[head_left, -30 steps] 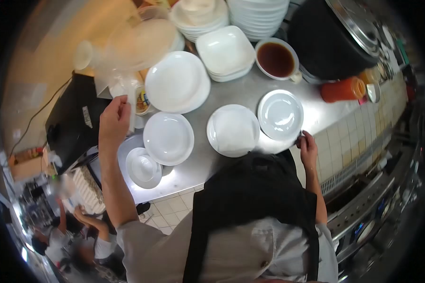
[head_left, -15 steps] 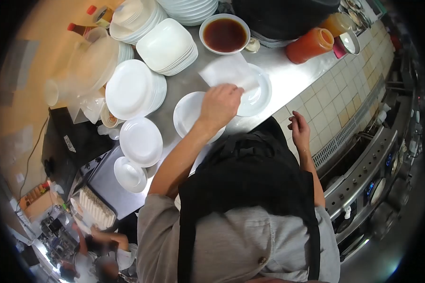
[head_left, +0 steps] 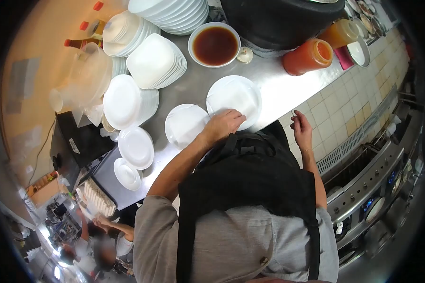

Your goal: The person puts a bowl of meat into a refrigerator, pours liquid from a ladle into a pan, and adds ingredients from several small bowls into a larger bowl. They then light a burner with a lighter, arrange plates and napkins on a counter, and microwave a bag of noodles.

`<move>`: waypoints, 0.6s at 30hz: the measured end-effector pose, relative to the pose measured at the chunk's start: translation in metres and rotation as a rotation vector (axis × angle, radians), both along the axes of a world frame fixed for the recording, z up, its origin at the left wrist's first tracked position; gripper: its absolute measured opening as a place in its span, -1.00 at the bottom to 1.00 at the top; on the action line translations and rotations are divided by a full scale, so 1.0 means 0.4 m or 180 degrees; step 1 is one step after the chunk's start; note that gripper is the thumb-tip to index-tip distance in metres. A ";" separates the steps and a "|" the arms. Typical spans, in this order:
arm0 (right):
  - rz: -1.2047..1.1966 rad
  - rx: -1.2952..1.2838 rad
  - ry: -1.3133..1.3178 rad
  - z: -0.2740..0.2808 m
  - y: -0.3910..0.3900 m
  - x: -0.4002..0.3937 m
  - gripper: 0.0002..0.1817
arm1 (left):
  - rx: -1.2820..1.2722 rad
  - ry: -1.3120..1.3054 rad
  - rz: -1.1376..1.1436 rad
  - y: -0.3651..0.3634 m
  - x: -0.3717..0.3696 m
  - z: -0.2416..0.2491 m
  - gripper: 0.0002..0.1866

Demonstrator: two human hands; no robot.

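Observation:
My left hand is at the near edge of a round white plate, its fingers closed on the near edge of a white paper sheet that lies flat in the plate. Just left of that hand is a second white plate, which also seems to have a thin white sheet in it. My right hand hangs beyond the counter edge over the tiled floor, fingers loosely curled and apart, with nothing in it.
A bowl of dark liquid and a red-orange container stand at the back. Stacked square dishes and plates line the left. Stove burners are at right. Co-workers are at lower left.
The paper sheet, earlier raised and tilted over the plate's left side, now lies in the plate. My left hand has moved down with it. The view has shifted slightly.

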State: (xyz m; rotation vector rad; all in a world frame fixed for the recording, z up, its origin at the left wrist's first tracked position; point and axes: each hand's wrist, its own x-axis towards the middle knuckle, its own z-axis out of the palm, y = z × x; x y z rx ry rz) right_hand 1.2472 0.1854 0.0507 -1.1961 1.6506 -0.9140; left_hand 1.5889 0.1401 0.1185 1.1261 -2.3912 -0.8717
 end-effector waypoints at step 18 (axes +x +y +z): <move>-0.0041 0.0357 -0.0276 -0.049 0.034 0.004 -0.66 | 0.0428 -0.1222 0.1611 -0.722 0.329 0.512 -0.27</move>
